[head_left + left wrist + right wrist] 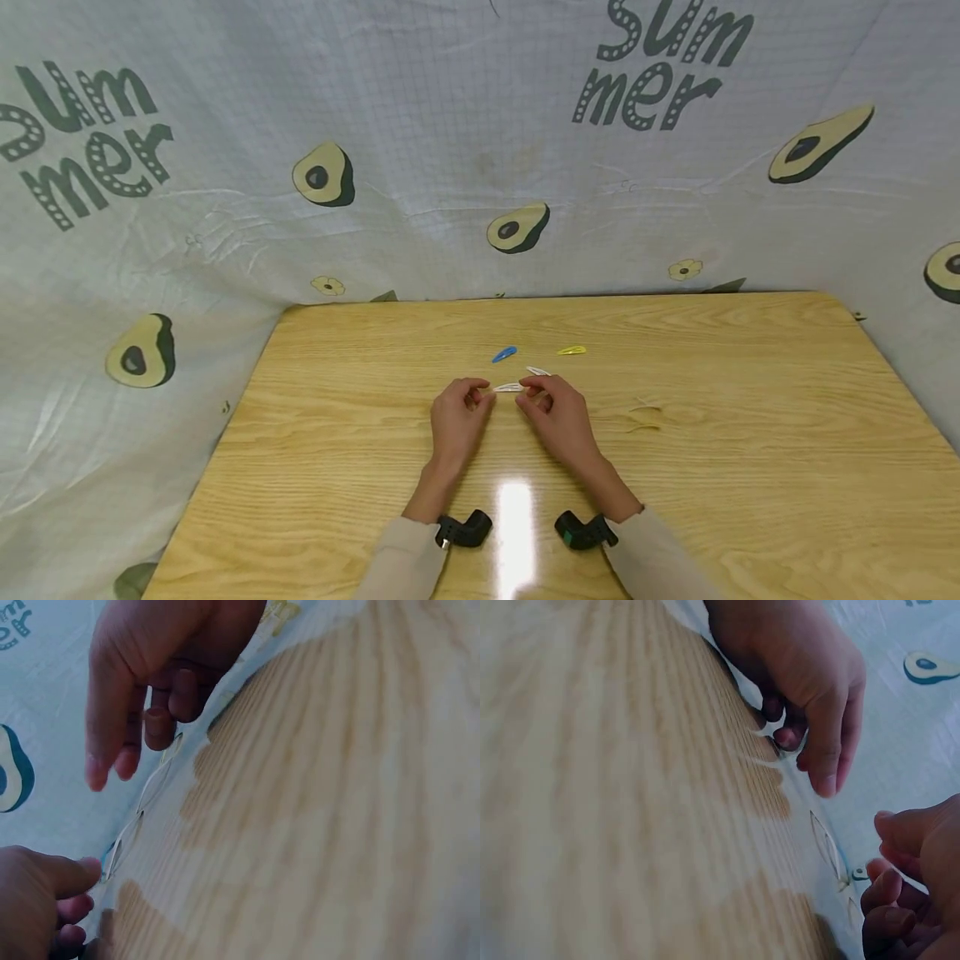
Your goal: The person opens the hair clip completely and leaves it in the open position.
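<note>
left hand [459,415] and right hand [552,410] on wooden bench [750,433], both loosely curled and grasping nothing, white hair clip [508,387] lying between their fingertips, second white clip [537,371], blue clip [504,354] and yellow clip [572,351] beyond

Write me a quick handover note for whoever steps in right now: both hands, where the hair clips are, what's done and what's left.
Left hand: fingers curled, hovering just left of the white clip; no grip on it visible.
Right hand: fingertips at the right end of that clip; whether it pinches the clip is unclear.
Second white clip lies just behind the right hand. Blue clip and yellow clip lie farther back on the wooden table, untouched.
Done: nothing lifted; all four clips lie loose.
Left: probably taking up the near white clip, then the others.
</note>
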`<state>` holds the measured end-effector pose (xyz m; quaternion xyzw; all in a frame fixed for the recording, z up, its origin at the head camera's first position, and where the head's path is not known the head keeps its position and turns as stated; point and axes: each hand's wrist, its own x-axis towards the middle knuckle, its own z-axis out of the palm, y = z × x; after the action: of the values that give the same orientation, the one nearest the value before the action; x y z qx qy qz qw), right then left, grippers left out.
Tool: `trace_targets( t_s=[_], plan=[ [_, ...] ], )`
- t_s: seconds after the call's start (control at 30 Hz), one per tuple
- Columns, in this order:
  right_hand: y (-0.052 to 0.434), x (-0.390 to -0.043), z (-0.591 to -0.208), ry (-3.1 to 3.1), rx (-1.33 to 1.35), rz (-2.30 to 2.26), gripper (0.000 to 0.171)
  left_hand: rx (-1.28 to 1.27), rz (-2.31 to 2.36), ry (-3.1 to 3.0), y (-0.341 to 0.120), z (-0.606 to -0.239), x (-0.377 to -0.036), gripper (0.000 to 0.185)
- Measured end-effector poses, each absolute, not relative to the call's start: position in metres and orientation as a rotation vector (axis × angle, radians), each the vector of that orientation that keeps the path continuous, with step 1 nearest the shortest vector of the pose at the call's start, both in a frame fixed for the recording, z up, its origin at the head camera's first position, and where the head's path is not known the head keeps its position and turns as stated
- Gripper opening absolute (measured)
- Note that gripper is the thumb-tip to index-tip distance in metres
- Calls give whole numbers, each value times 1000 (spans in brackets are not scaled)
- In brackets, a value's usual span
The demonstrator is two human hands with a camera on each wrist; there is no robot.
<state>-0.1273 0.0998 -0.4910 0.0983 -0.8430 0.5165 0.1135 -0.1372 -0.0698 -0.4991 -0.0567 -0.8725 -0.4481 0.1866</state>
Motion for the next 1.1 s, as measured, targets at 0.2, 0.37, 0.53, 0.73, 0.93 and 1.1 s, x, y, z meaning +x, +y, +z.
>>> trace_targets(
  t_s=[0.2, 0.37, 0.53, 0.73, 0.93, 1.1],
  plan=[
    [98, -133, -497, -2523, 268, 1389, 29, -241, -1091, -2524, -68, -501, -139, 15],
    [97, -135, -497, -2584, 258, 1302, 29, -278, -1025, -2525, -67, -500, -140, 15],
    [93, -136, -497, -2613, 226, 1205, 22, -307, -989, -2523, -68, -501, -140, 12],
    [89, -137, -499, -2616, 196, 1160, 19, -299, -991, -2514, -69, -500, -140, 8],
    [88, -137, -498, -2643, 218, 1142, 17, -279, -994, -2536, -69, -502, -139, 8],
    [88, -135, -496, -2677, 231, 1132, 11, -288, -984, -2535, -69, -503, -140, 9]
  ],
)
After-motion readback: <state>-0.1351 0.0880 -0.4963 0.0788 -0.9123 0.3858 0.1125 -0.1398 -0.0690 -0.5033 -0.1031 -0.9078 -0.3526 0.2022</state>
